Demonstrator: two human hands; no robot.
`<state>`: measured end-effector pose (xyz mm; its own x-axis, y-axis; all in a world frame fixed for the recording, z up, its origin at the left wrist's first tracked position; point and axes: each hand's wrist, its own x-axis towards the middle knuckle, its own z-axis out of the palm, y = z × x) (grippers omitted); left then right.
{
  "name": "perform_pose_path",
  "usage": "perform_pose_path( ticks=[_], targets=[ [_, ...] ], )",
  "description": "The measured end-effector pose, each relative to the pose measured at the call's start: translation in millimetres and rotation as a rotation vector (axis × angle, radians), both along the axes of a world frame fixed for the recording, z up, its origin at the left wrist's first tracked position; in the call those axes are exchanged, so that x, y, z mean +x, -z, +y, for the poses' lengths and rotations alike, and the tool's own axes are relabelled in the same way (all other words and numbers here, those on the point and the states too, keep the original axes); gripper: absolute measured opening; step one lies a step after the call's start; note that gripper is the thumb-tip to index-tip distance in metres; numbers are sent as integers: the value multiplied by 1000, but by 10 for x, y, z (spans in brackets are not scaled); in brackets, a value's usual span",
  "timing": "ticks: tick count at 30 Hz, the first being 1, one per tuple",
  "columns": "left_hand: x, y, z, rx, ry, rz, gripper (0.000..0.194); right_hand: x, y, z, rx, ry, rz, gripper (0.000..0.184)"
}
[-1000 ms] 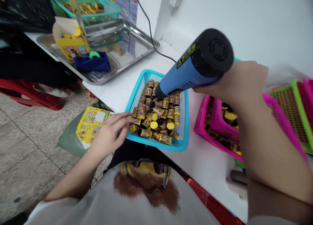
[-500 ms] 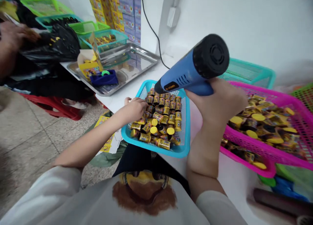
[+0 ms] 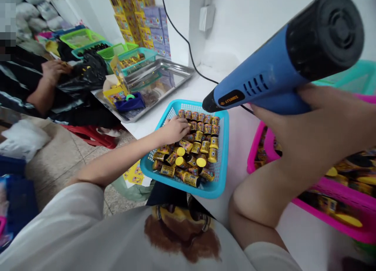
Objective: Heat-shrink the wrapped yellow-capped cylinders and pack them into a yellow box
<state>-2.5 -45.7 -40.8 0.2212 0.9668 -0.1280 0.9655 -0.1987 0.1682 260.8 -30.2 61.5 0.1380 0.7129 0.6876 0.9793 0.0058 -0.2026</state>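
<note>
My right hand [image 3: 311,133] is wrapped around the grip of a blue and black heat gun [image 3: 261,75]. Its dark nozzle points left and down, above the far right part of a turquoise basket [image 3: 225,153]. Inside this basket lie several small jars [image 3: 205,146] with yellow-and-brown printed sleeves; some show yellow lids, others dark ends. The far jars stand in neat rows, the near ones lie jumbled. Over the left side of the rows, my left hand [image 3: 175,130] has its fingers bent and closed on a small jar, mostly hidden under the fingertips.
Pink baskets [image 3: 252,155] of similar jars stand at the right. A metal tray [image 3: 176,67] with a blue tape dispenser [image 3: 131,103] lies at the back left. A black cord [image 3: 190,53] hangs behind the heat gun. Another person's hand [image 3: 55,70] works beside a black bag.
The heat gun and my right hand have come closer to the camera and moved right, away from the jars. My left hand has shifted slightly right over the rows. The view has turned left.
</note>
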Motion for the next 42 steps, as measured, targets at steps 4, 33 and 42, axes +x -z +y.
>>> perform_pose_path(
  ticks=[4,33,42],
  targets=[
    [-93,-188,-691,88,-25,-153,45,3,-64,-28,-95,-38,45,81],
    [-343,-222,-1813,530,-456,-415,46,-593,247,189,-334,-492,-186,44],
    [-328,-229,-1829,561,-388,-413,40,-523,161,101,-309,-548,-181,48]
  ],
)
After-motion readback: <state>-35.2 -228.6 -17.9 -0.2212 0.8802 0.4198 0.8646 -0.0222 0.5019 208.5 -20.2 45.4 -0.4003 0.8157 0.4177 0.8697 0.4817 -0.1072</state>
